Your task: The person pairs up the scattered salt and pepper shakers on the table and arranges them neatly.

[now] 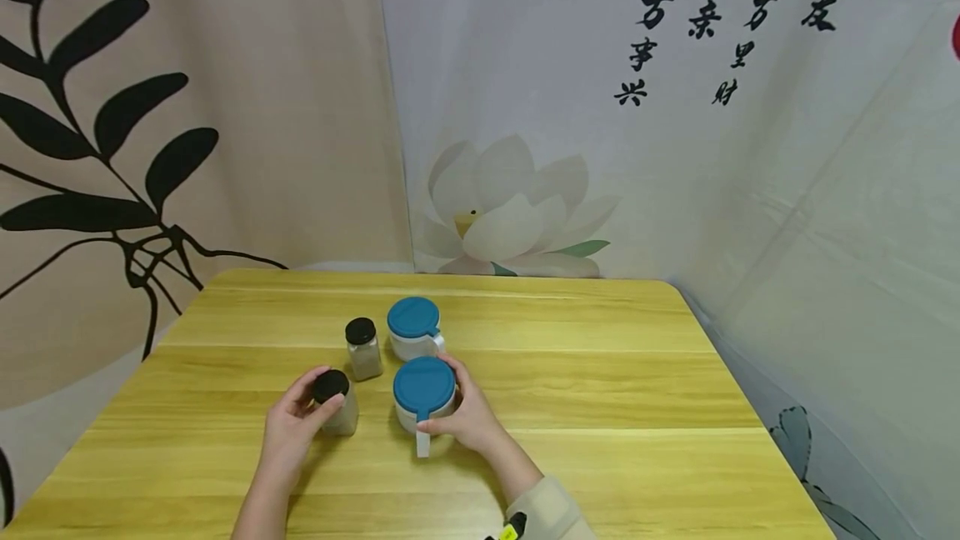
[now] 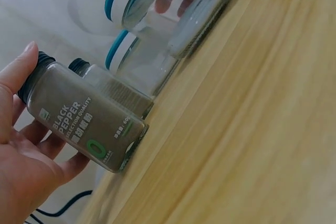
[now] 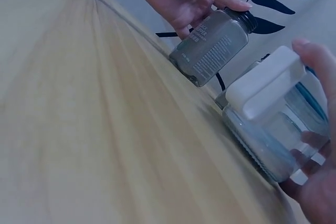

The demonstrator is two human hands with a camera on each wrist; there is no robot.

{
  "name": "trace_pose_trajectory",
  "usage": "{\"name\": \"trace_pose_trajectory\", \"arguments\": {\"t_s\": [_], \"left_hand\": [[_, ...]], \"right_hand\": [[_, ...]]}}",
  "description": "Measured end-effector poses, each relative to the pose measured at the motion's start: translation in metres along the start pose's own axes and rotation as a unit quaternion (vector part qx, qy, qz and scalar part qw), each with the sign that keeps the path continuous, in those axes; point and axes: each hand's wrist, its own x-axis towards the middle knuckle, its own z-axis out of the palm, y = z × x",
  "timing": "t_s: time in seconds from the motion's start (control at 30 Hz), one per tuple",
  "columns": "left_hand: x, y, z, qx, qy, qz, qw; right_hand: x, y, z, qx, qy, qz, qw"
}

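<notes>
My left hand (image 1: 287,427) holds a black pepper bottle (image 2: 84,114) by its black cap and upper side. The bottle stands upright on the table, label toward the left wrist camera. My right hand (image 1: 476,417) grips a clear seasoning jar (image 3: 262,140) with a blue lid (image 1: 424,384), thumb by its white handle (image 1: 423,440), which points toward me. Behind the pepper bottle stands a second black-capped bottle (image 1: 364,354). A second blue-lidded jar (image 1: 413,330) is just behind the gripped one, partly hidden by it.
All four stand close together left of the middle of the yellow wood table (image 1: 600,407). A cloth backdrop (image 1: 525,65) with printed leaves, a lotus and writing hangs beyond the far edge. A dark cable (image 2: 68,205) shows in the left wrist view.
</notes>
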Motion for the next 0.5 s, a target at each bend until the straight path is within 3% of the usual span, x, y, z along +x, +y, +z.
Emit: {"name": "trace_pose_trajectory", "arguments": {"t_s": [0.5], "left_hand": [[-0.0008, 0.0005, 0.0100, 0.020, -0.006, 0.002, 0.9998]], "right_hand": [[-0.0047, -0.0008, -0.0079, 0.005, 0.003, -0.009, 0.9999]]}}
